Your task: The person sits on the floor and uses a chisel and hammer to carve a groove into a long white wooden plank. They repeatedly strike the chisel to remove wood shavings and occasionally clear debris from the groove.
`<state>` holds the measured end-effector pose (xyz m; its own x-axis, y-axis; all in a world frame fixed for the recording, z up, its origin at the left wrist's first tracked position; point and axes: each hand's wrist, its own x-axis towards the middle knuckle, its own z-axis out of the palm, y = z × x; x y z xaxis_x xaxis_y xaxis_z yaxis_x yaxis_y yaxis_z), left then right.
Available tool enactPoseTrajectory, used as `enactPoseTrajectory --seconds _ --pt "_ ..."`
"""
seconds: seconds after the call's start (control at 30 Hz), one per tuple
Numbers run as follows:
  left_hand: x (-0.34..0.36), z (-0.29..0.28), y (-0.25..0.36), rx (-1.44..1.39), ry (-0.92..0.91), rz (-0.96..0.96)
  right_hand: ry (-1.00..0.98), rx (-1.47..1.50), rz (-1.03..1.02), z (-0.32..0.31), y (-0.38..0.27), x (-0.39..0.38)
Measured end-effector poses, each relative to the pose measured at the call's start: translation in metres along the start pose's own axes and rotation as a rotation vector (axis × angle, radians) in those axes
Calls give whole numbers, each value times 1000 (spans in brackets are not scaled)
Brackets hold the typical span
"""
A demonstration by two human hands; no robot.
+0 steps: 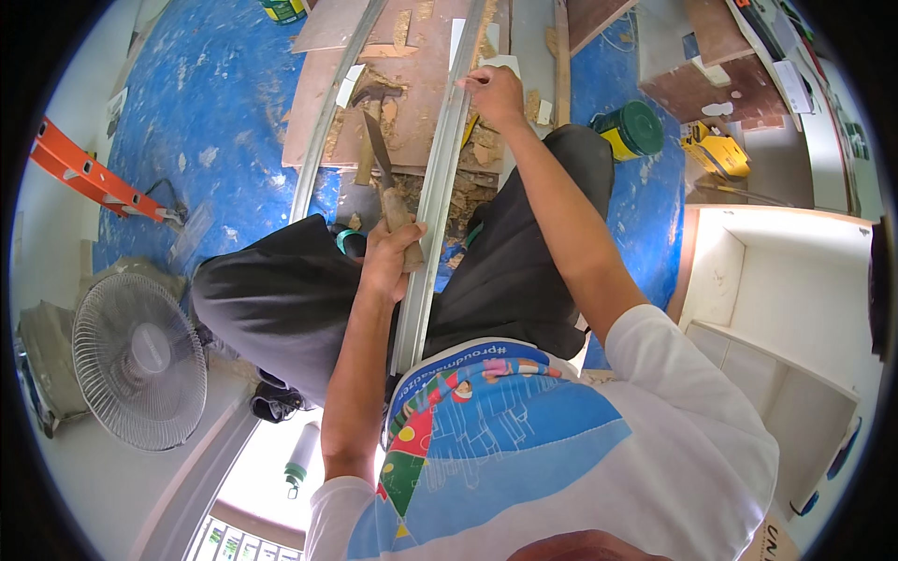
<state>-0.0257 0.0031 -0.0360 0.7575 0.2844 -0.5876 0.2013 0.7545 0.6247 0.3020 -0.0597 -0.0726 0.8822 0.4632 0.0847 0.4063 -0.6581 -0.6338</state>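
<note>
While one metal channel [325, 131] is lying left of one hammer [365, 154], the left hand [386, 252] is curling its fingers around one dark-bladed knife's [394, 201] handle; a second channel [436, 187], silvery and ridged, is running between the legs [514, 252], the right hand [496, 95] pinching its edge.

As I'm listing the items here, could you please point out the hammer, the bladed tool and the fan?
Hammer [365, 156], head view: on its wooden handle.
Bladed tool [395, 208], head view: on its handle.
Fan [151, 349], head view: on its hub.
</note>
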Motion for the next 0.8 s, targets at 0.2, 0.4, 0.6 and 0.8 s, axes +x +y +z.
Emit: enactPoseTrajectory --seconds 0.2,0.4,0.6,0.8 --pt "2 -6 0 -28 -11 -87 398 650 174 3 48 12" --pt "4 -10 -2 -80 -10 -168 66 562 300 -1 44 1" --pt "5 -11 -5 -102 -45 -185 -250 493 265 -5 16 -19" --pt "5 -10 -6 -93 -27 -183 -432 801 396 -8 22 -16"
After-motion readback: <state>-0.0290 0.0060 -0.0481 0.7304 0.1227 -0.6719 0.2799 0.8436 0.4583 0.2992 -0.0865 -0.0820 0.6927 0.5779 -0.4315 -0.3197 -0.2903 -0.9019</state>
